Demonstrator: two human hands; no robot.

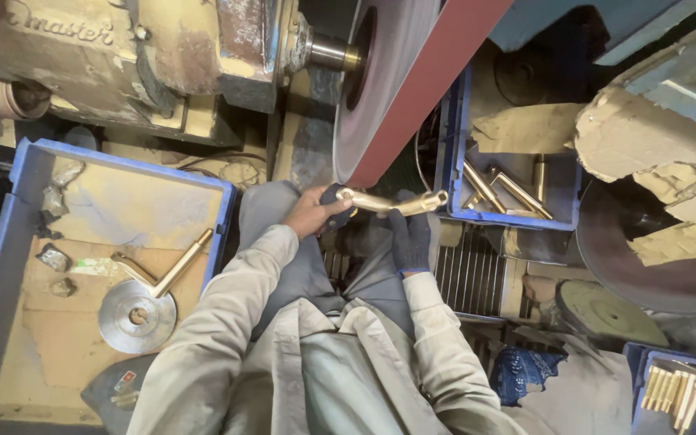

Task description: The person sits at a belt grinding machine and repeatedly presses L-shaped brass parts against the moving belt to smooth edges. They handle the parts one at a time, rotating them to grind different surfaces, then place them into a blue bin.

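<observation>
Glossy brass pipe (388, 203); dark knit cloth glove (410, 238).

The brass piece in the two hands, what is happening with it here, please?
A seated person holds a bent brass tube with both hands just below a sanding belt. The left hand grips one end, the gloved right hand the other. A blue crate on the right holds similar brass pieces; another crate on the left holds one more and a metal disc.
</observation>
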